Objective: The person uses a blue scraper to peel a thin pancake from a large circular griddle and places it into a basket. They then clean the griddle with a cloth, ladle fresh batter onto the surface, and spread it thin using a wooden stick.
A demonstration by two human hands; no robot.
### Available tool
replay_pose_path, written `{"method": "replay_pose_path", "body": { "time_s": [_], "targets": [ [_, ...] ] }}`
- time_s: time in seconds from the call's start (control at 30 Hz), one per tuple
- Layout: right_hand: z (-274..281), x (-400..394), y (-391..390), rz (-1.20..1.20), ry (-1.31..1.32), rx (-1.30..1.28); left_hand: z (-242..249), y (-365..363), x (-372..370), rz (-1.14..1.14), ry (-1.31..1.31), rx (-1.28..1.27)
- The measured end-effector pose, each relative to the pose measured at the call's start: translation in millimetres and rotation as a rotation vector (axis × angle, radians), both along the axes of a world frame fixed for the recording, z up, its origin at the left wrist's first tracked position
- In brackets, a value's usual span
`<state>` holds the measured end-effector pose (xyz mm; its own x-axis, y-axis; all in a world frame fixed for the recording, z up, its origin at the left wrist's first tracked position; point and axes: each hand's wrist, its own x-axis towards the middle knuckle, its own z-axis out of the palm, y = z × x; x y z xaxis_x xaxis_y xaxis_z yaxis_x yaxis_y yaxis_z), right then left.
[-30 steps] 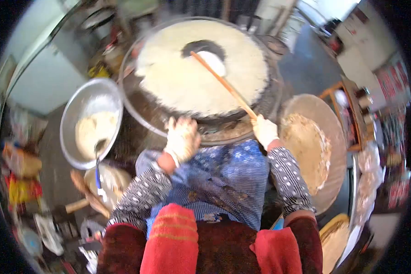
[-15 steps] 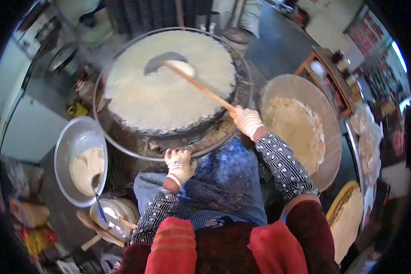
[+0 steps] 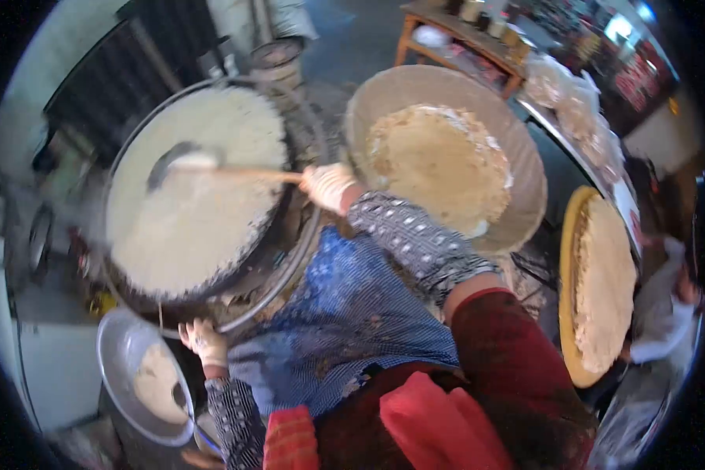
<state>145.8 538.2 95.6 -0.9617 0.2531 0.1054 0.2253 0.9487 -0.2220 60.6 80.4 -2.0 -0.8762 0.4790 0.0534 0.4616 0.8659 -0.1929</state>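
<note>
Mid-frame, your right hand [image 3: 327, 186] is gripping the wooden stick [image 3: 257, 174] near its end, likely for reach across the batter [image 3: 200, 219], upper left. Your left hand [image 3: 204, 342], lower left, is perhaps bracing at the metal ring [image 3: 247, 319]; its grip I can't tell.

The right arm [image 3: 419, 235] stretches forward, its gloved right hand [image 3: 327, 186] closed in a grip — the left forearm [image 3: 236, 415] reaches out lower, the left hand [image 3: 204, 343] bent at the fingers.
</note>
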Motion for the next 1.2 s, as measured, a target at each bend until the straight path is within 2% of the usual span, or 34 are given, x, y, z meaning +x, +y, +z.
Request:
{"method": "replay_pose_path", "body": {
  "time_s": [0.07, 0.13, 0.17, 0.2, 0.23, 0.27, 0.3, 0.33, 0.37, 0.47, 0.5, 0.53, 0.6, 0.67, 0.73, 0.8, 0.83, 0.87, 0.93, 0.97, 1.0, 1.03, 1.07, 1.13, 1.2],
  "targets": [
    [24.2, -7.1, -14.3, -0.007, -0.089, -0.071, 27.8, -2.2, 8.2, -0.033, 0.232, 0.045],
    [21.5, -0.8, -27.5, 0.037, -0.071, -0.036, 80.5, 24.0, 28.9, 0.003, 0.053, 0.042],
    [19.5, 3.7, -30.0, 0.076, -0.114, 0.006, 95.3, 46.6, 33.8, 0.101, -0.253, -0.092],
    [15.5, 8.1, -29.3, 0.105, -0.163, 0.053, 75.6, 55.6, 43.1, -0.027, -0.243, -0.121],
    [9.7, 7.9, -23.8, 0.010, -0.152, 0.027, 68.4, 70.8, 56.0, -0.086, -0.330, -0.062],
    [3.6, 5.2, -16.9, -0.098, -0.146, 0.001, 43.3, 78.2, 68.2, -0.158, -0.193, 0.015],
    [-3.3, -1.7, -7.6, -0.078, -0.092, 0.044, 39.0, 93.3, 74.5, -0.115, -0.149, 0.076],
    [-6.3, -7.2, -1.8, -0.058, -0.042, 0.090, 42.4, 104.6, 71.6, -0.005, -0.192, -0.022],
    [-11.4, -9.7, 0.9, -0.008, -0.006, -0.006, 42.5, 97.9, 67.3, 0.002, -0.218, -0.004],
    [10.2, 2.8, -15.7, 0.085, -0.043, 0.070, 31.2, 63.0, 48.3, -0.042, -0.164, 0.056],
    [20.0, 9.7, -18.9, 0.096, -0.151, 0.059, 35.5, 54.5, 41.3, -0.044, -0.159, 0.071],
    [18.0, 15.5, -16.0, 0.121, -0.230, 0.161, 38.1, 48.1, 37.2, -0.046, -0.153, 0.089],
    [-14.4, 15.9, 14.3, -0.046, -0.245, 0.083, 38.5, 35.1, 25.7, 0.029, -0.123, -0.013],
    [-2.2, 10.4, 22.1, -0.074, -0.181, 0.176, 49.0, 20.9, 15.6, 0.073, -0.130, -0.017],
    [0.1, 1.0, 13.7, -0.069, -0.116, -0.100, 44.3, -3.6, -1.1, 0.077, 0.036, -0.056],
    [17.5, 5.5, -11.3, 0.002, -0.215, 0.125, 51.1, -20.8, -16.5, 0.247, -0.060, -0.106],
    [11.2, 7.1, -9.7, 0.023, -0.264, -0.006, 52.4, -27.7, -21.7, 0.329, 0.005, -0.100],
    [-2.5, 8.9, -2.6, 0.067, -0.281, 0.082, 52.7, -29.6, -24.3, 0.409, 0.072, -0.092],
    [-17.2, 4.7, 15.5, -0.128, -0.177, -0.129, 75.9, -10.8, -12.9, 0.464, 0.068, -0.016],
    [-18.7, 2.0, 19.7, -0.127, -0.169, -0.126, 80.2, -1.6, -4.6, 0.350, 0.147, 0.090],
    [-10.5, 0.2, 15.9, -0.115, -0.170, -0.012, 84.4, 8.7, 5.1, 0.237, 0.219, 0.189],
    [-4.2, 0.0, 10.7, -0.105, -0.174, 0.097, 89.6, 23.4, 15.9, 0.007, 0.159, 0.377],
    [1.2, 3.9, 3.3, -0.105, -0.178, 0.094, 94.4, 42.7, 28.8, -0.225, 0.094, 0.562],
    [10.4, 13.8, -12.1, 0.053, -0.173, 0.126, 102.4, 93.6, 57.9, -0.261, -0.378, 0.475],
    [-0.7, 13.0, -5.5, 0.051, -0.195, 0.163, 60.3, 114.9, 87.5, -0.324, -0.231, 0.412]
  ]
}}
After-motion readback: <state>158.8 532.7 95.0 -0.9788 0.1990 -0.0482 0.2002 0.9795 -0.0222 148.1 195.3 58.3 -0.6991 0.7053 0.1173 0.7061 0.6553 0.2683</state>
